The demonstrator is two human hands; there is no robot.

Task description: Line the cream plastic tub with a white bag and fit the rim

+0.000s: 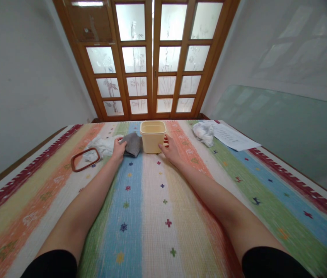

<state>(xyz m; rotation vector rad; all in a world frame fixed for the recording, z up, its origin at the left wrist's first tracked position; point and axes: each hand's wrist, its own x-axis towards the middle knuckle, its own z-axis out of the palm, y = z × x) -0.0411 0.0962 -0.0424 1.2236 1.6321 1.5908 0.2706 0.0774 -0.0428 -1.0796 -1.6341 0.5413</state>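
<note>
A pale yellow plastic bin (152, 141) stands upright near the far edge of the table. My right hand (169, 148) grips its lower right side, thumb in front and fingers round the side. To the left of the bin, my left hand (119, 148) pinches a folded grey cloth (133, 144) by its left edge; the cloth's right side is against or very close to the bin. Behind my left hand lies a crumpled white plastic bag (104, 144). A reddish-brown rounded frame (75, 164), perhaps a rim, rests partly over that bag.
A second crumpled white bag (204, 133) lies at the far right, beside a printed paper sheet (234, 137). A striped, patterned cloth (152, 216) covers the table. Beyond its far edge stand wooden doors (153, 83) with frosted panes; walls flank both sides.
</note>
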